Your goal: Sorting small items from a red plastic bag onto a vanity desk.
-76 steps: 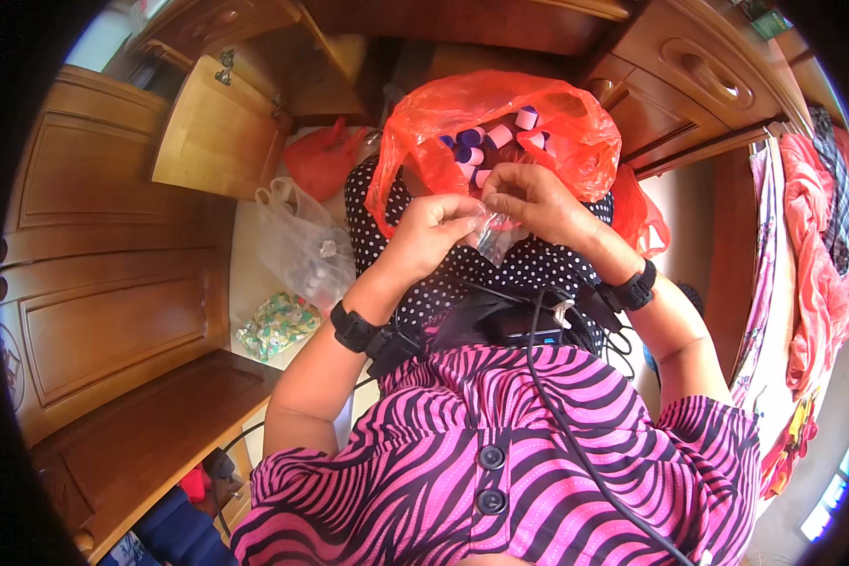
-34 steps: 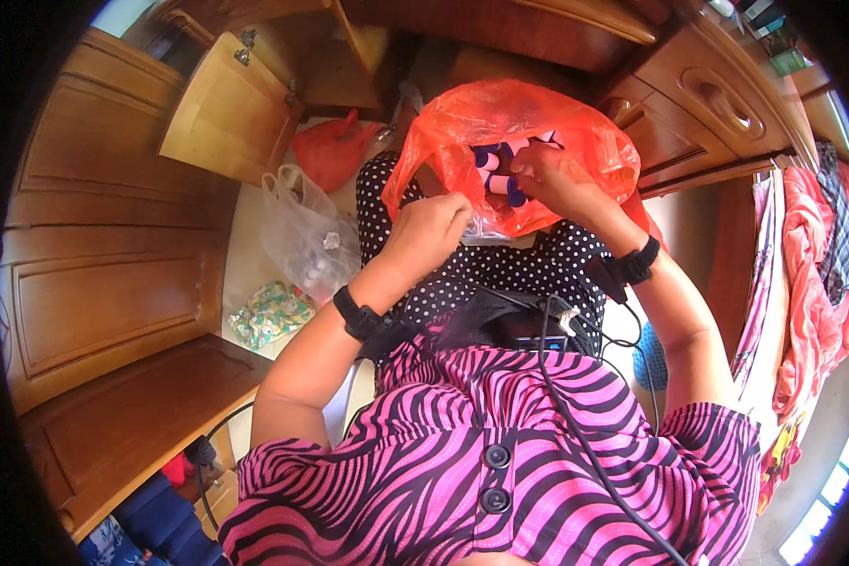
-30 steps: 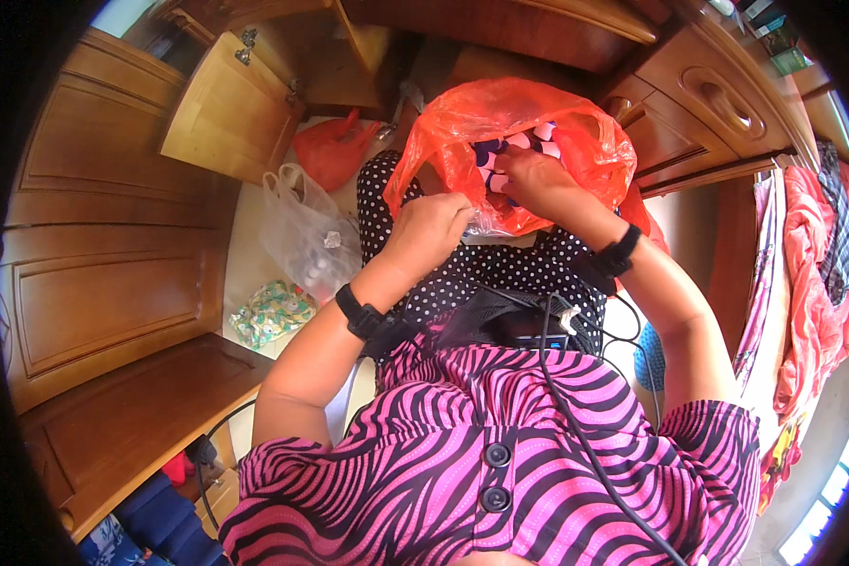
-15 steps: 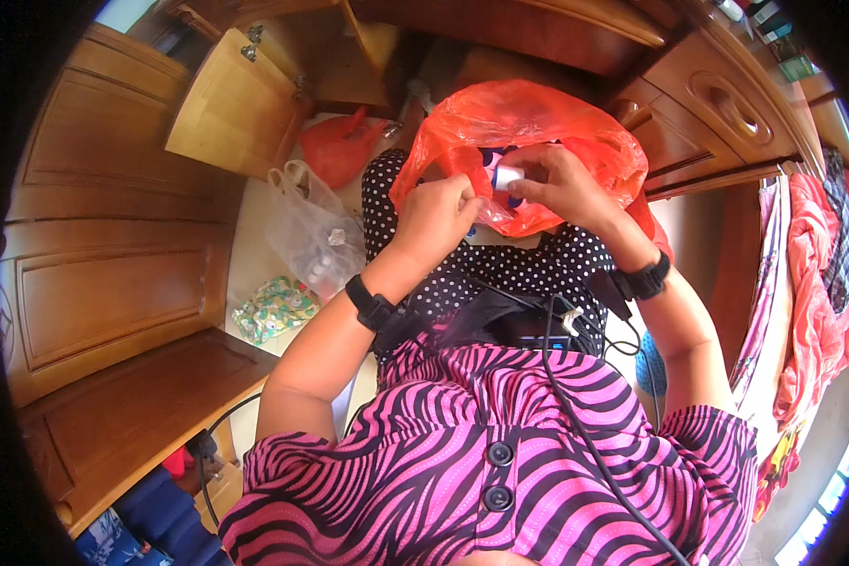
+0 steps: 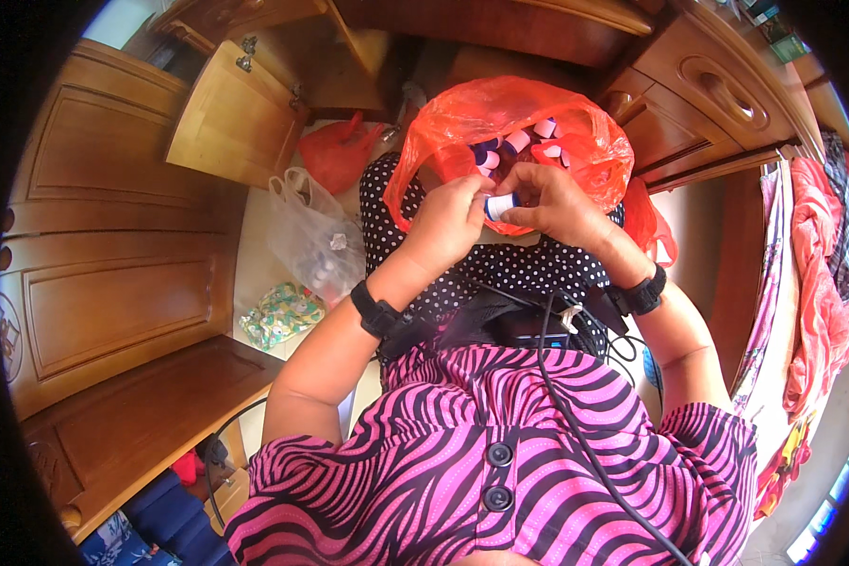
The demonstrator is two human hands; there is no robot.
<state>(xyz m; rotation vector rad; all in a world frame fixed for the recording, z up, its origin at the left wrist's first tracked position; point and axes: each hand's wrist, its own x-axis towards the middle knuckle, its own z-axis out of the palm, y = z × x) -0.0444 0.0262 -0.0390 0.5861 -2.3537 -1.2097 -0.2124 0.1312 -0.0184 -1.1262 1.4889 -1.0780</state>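
Note:
A white thread spool with blue ends is pinched between the thumb and fingers of my right hand. The fingers of my left hand are pressed together at the spool's left end; what they grip, if anything, is too small to make out. Both hands are over the near rim of a red plastic bag, which stands gaping on my lap. Several more white spools with dark blue ends lie inside the bag, partly hidden by its folds and my hands.
Left of my legs are a clear plastic bag, a green patterned bundle and another red bag. A cabinet door hangs ajar beyond them. Drawers stand at the right, near hanging clothes. A black cable crosses my shirt.
My right hand has drawn the spool back toward me, out over the bag's near rim, and turned it beside my left fingers. The spools inside the bag now show more.

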